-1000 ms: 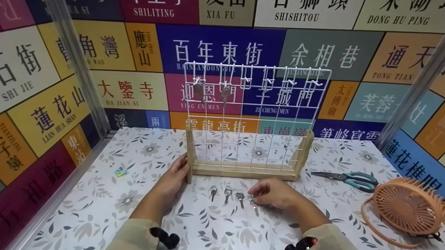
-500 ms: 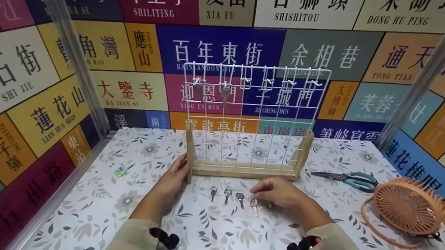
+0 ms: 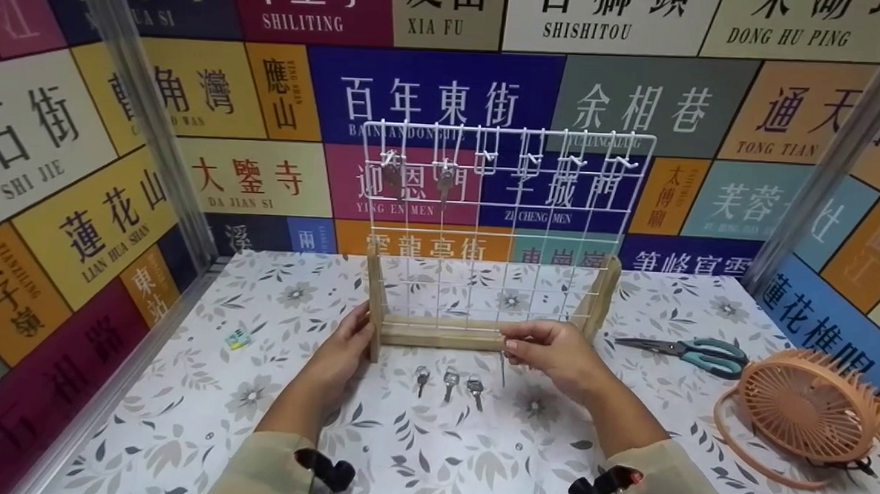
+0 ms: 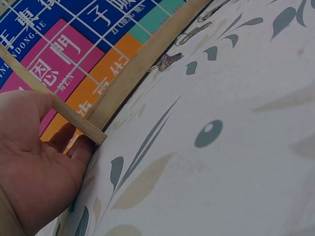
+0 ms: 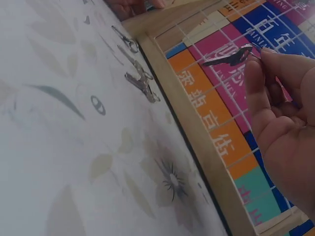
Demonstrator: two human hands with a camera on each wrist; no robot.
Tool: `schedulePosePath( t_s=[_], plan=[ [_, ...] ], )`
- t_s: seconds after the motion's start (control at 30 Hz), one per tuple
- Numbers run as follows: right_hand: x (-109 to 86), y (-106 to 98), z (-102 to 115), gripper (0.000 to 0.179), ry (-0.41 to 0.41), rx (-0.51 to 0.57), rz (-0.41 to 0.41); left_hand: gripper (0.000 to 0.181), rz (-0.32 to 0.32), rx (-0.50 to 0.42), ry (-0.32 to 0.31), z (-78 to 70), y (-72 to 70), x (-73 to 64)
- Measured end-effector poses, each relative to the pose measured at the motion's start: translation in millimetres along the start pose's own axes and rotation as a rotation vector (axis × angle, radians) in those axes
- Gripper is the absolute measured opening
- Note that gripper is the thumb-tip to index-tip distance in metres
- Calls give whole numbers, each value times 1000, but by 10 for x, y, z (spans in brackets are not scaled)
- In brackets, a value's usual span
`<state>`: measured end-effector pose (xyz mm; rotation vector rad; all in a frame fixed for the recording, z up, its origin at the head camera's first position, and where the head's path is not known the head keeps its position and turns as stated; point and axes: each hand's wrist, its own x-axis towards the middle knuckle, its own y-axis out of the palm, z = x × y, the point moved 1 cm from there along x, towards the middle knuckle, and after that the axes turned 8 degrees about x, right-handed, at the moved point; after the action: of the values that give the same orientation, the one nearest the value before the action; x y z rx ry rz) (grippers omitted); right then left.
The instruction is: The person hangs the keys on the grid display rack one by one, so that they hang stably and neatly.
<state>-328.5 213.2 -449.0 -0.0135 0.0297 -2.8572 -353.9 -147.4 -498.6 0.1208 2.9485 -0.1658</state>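
Observation:
My right hand [image 3: 552, 353] pinches a key [image 5: 227, 59] by its small ring between thumb and forefinger. The key dangles in front of the rack's wooden base [image 3: 436, 339]. At the rack's left end, my left hand [image 3: 340, 355] grips the wooden side post [image 4: 74, 114], thumb on one side and fingers on the other. Three more keys lie in a row on the table before the rack: a left key [image 3: 422, 380], a middle key [image 3: 450, 386] and a right key [image 3: 476, 394]. Up on the white wire grid [image 3: 478, 234], two hooks carry a key [image 3: 393, 174] and another key [image 3: 446, 182].
Several bare white hooks [image 3: 576, 162] line the grid's upper right. Teal-handled pliers [image 3: 684, 352] lie right of the rack, beside an orange fan [image 3: 808, 411]. A small green-and-yellow packet [image 3: 238, 339] rests at left. Sign-printed walls enclose the table [image 3: 180, 414].
My right hand has lifted the fourth key off the table, up and toward the rack's base. The left hand has stayed at the post.

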Motion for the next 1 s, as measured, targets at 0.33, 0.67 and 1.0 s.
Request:
schedulePosePath(
  t_s=[0.33, 0.67, 1.0],
  plan=[
    [-135, 263, 445, 32, -131, 204, -73, 49, -1, -2, -24, -13, -5, -6],
    [-47, 378, 957, 19, -199, 320, -100, 51, 17, 1, -10, -3, 10, -26],
    [183, 489, 1565, 18, -275, 419, -111, 49, 1, 20, -13, -5, -3, -26]
  ],
)
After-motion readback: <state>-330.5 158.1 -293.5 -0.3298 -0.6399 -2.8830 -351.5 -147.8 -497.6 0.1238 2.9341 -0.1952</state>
